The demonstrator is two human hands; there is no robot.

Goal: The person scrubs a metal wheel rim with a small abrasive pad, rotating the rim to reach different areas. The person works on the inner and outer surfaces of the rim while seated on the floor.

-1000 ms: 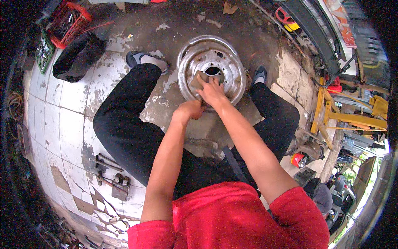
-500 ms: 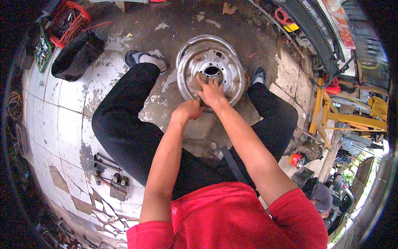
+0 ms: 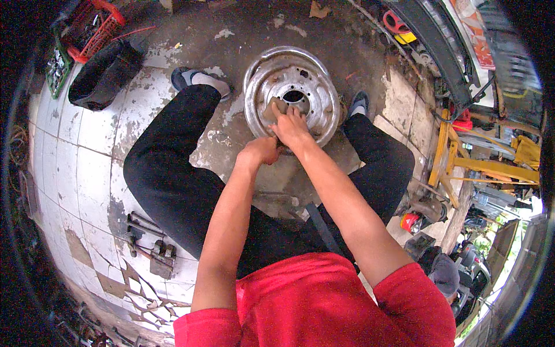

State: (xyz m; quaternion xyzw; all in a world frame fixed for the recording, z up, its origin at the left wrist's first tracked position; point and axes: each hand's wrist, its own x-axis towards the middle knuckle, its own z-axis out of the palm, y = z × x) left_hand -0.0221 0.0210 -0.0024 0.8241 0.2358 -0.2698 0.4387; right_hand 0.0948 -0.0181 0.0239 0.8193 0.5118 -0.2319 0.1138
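Observation:
A worn silver steel wheel rim point(image 3: 321, 107) lies on the floor between my feet, its centre hole and ring of bolt holes facing up. My left hand point(image 3: 261, 150) is closed around the near left edge of the rim, with its fingertips hidden. Across the disc, just below the centre hole, reaches my right hand point(image 3: 292, 128). Its fingers press a small brownish-grey sheet point(image 3: 278, 107), which looks like sandpaper, against the metal. Part of that sheet is covered by the fingers.
On the left stand a black bag-like container point(image 3: 104, 78) and a red plastic basket point(image 3: 104, 34). Metal tools point(image 3: 162, 257) lie on the white tiles by my left leg. A yellow metal frame point(image 3: 442, 153) stands to the right. Behind it, at lower right, is a person in a grey cap point(image 3: 445, 274).
My right hand and the sheet have shifted slightly left and down on the disc. The left hand keeps its hold on the edge. The whole view has moved a little.

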